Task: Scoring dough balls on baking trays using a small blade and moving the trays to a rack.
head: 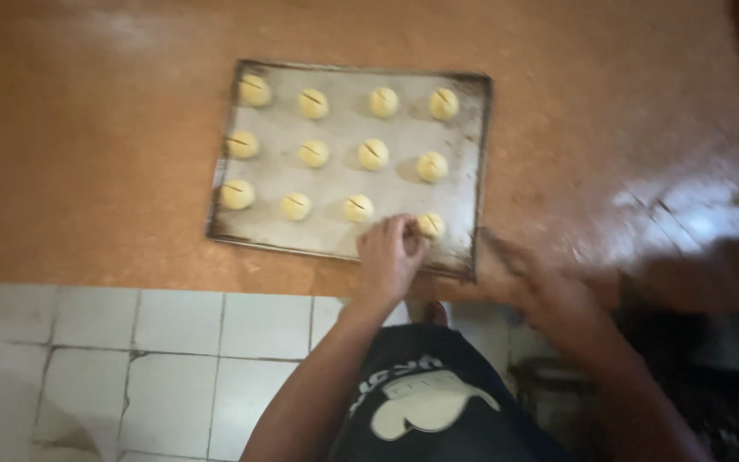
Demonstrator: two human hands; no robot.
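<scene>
A worn metal baking tray (404, 201) lies on an orange-brown table and holds several pale yellow dough balls, each with a slit on top. My left hand (389, 254) rests at the tray's near edge, its fingertips pinched beside the nearest dough ball (431, 225); whether they touch it I cannot tell. My right hand (519, 272) is motion-blurred just off the tray's near right corner, above the table; its fingers are too smeared to read. A dark garment with a pale print shows below my arms.
The orange table (96, 154) runs across the top, with its near edge at mid-frame. Below it lies a white tiled floor (173, 359) with dark cracked grout. Dark, unclear objects sit at the right (729, 376).
</scene>
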